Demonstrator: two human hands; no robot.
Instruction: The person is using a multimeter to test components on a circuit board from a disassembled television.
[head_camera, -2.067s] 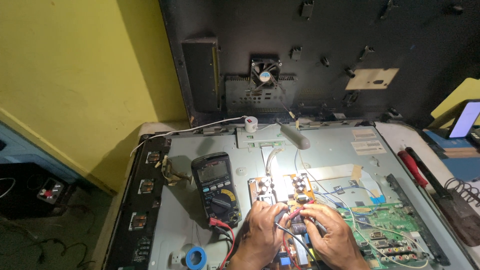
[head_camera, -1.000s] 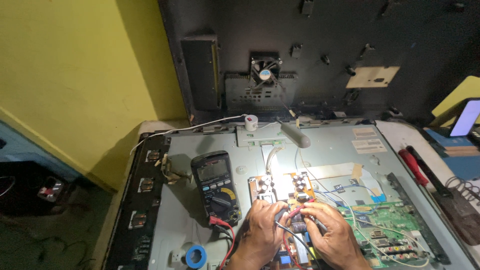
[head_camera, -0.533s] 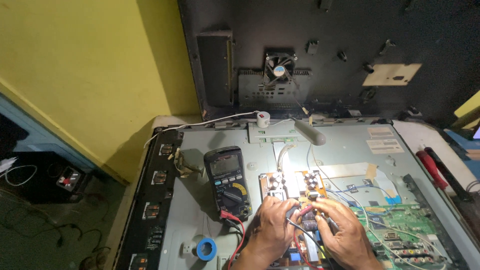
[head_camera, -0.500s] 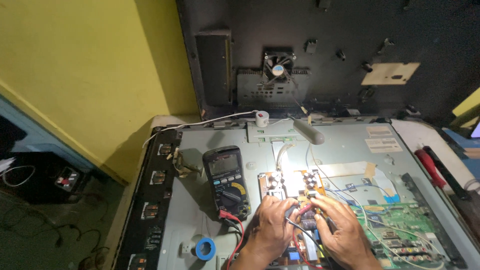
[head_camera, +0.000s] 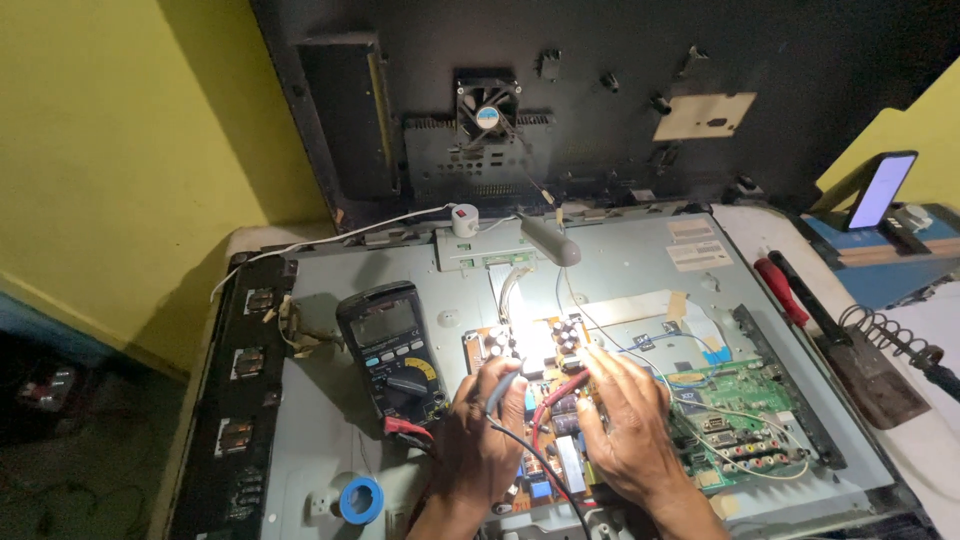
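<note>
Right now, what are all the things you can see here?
meter: 1, black, on the grey panel left of the hands
probes: 2, one red, one black, tips on the power board
power board: 1, tan, lit, under the hands
green board: 1, right of the hands
lamp: 1, grey, above the power board
tape roll: 1, blue, near bottom edge
fan: 1, black, on the dark back cover
screwdriver: 1, red handle, right of the panel
phone: 1, screen lit, propped far right
left hand: 1, holds the black probe
right hand: 1, holds the red probe
</note>
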